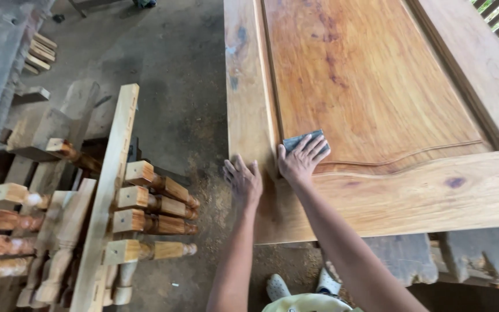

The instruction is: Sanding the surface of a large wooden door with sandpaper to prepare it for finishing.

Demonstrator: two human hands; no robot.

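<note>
A large wooden door (pixel 411 190) with a raised orange-brown centre panel lies flat in front of me. My right hand (pixel 300 160) presses a grey sheet of sandpaper (pixel 302 139) against the groove at the panel's lower left corner, fingers spread flat over it. My left hand (pixel 242 180) rests palm down on the door's left frame edge, fingers apart, holding nothing.
To the left stands a stack of turned wooden legs (pixel 145 202) with a long plank (pixel 108 190) leaning across them. Sawdust covers the concrete floor (pixel 168 75). Rough timber supports (pixel 475 254) sit under the door. My white shoes (pixel 278 286) show below.
</note>
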